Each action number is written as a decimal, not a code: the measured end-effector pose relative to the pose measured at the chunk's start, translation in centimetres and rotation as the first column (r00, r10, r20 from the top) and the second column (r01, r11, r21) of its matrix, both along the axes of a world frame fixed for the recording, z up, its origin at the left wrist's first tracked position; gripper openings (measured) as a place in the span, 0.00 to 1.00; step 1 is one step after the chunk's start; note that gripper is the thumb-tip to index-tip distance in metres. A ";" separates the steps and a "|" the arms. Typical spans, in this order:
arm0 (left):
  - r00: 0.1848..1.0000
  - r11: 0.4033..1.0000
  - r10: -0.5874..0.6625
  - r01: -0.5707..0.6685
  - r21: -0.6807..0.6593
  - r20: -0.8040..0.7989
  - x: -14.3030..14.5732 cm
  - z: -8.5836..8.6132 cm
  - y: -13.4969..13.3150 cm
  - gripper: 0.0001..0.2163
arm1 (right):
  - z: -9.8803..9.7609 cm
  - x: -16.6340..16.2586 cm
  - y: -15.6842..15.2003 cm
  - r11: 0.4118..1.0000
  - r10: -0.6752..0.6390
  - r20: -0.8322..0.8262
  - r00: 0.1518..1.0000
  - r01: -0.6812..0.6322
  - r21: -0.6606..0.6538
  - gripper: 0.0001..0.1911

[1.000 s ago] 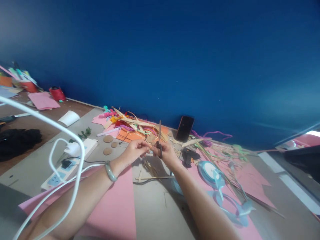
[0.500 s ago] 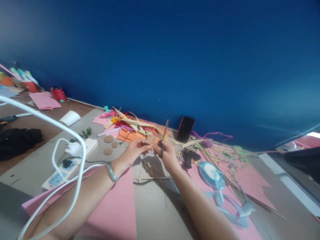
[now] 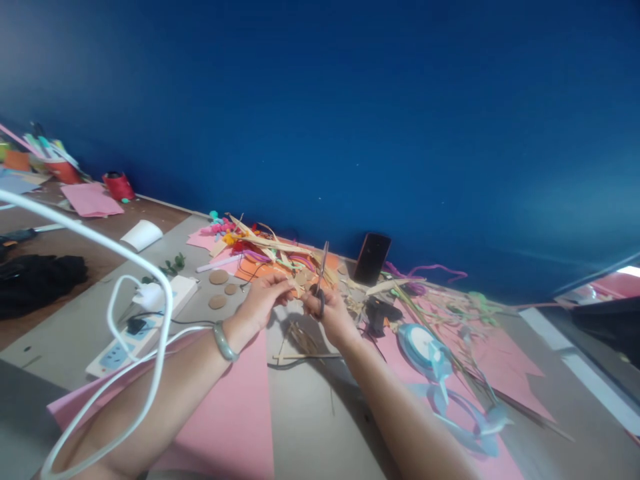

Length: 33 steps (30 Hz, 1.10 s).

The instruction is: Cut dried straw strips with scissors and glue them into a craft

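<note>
While left hand (image 3: 264, 301) pinches straw strip (image 3: 296, 285) by one end, exposing its length, right hand (image 3: 334, 315) grips scissors (image 3: 321, 270), blades upright alongside.

The wall (image 3: 400, 120) is deep blue, paper (image 3: 235, 407) pink, ribbon (image 3: 423, 343) pale blue, cable (image 3: 167, 320) white, scissors (image 3: 323, 263) grey.

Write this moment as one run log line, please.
left hand: pinches tan strip | right hand: holds scissors, blades pointing up | below hands: pink paper
</note>
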<state>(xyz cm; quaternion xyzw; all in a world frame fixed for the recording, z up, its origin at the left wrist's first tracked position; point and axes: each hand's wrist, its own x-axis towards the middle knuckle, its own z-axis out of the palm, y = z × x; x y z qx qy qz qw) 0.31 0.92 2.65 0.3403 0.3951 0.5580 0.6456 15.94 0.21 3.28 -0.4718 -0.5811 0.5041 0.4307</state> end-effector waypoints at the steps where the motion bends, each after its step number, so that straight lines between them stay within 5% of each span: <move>1: 1.000 1.000 -0.002 0.002 -0.006 0.004 0.0 0.1 0.0 0.11 | -0.1 0.0 0.0 1.000 0.005 -0.008 1.000 -0.005 -0.009 0.16; 8: 0.996 0.993 0.033 -0.023 0.117 -0.086 -0.8 0.0 0.2 0.10 | 0.1 1.0 0.6 0.993 0.088 0.196 0.977 -0.102 0.060 0.18; 16: 0.981 0.972 0.083 -0.041 0.233 -0.175 -1.0 0.0 0.5 0.11 | 0.6 3.1 1.2 0.930 0.109 0.648 0.754 -0.308 0.202 0.19; 33: 0.980 0.976 0.087 -0.048 0.214 -0.178 -0.8 0.4 0.3 0.05 | -0.6 2.9 1.4 0.954 0.178 0.580 0.795 -0.283 0.095 0.25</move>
